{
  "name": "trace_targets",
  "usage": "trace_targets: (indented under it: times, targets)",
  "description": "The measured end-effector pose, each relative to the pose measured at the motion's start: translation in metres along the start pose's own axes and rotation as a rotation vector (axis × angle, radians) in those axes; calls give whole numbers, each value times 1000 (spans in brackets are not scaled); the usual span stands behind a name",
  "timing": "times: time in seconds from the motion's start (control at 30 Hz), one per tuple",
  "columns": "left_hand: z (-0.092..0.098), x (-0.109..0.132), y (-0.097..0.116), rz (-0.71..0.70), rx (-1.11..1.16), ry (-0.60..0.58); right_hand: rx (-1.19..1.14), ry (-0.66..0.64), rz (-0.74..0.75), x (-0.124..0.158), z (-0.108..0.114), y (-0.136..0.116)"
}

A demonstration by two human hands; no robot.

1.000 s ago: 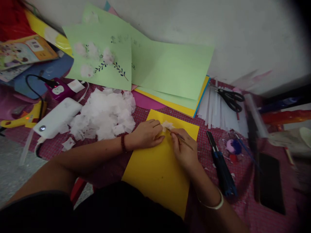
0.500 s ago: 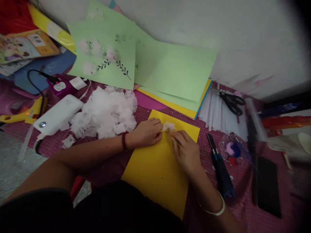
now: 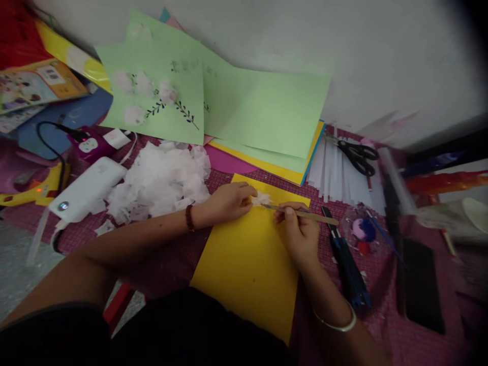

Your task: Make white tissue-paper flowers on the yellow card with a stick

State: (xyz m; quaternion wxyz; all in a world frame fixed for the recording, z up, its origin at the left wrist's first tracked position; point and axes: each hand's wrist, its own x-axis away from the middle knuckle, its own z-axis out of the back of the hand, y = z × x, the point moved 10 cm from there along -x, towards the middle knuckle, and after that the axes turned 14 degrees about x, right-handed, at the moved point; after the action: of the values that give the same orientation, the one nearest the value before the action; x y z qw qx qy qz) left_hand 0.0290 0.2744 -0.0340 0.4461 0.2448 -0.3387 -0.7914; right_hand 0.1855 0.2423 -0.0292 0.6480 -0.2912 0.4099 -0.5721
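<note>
dim, flat light, grey wall shading darker rightward, black upper-right corner, soft blur, stretched edges

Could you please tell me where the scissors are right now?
In the head view, the scissors lie on the right, on the white strips, beyond the knife and to the right of the green sheets.

A glossy orange picture book lay on a blue flat-topped thing. Near it sat a purple plastic socket block with a black plug in it, just beside a white rectangular power bank. At the right, black-handled scissors rested on white strips; a blue box cutter, blade extended, and a flat black rectangular slab lay on red checked cloth.
</note>
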Motion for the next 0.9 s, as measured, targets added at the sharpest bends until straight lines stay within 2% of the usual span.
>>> trace_targets:
  times: [0.13,0.4,0.53,0.73,0.9]
  targets:
    - [-6,-11,2,6,-74,-78,32,7,10,-1,0,-2]
    - [-5,-25,-5,40,-9,-61,135,-30,96,-3,-10,-8]
    - [-5,-27,-8,50,3,-51,308,-96,174,-2,-17,-16]
    - [-3,-29,-6,59,3,-76,635,-153,413,7,-32,-47]
    - [-3,-29,-11,84,-3,-60,742,-245,470,16,-44,-48]
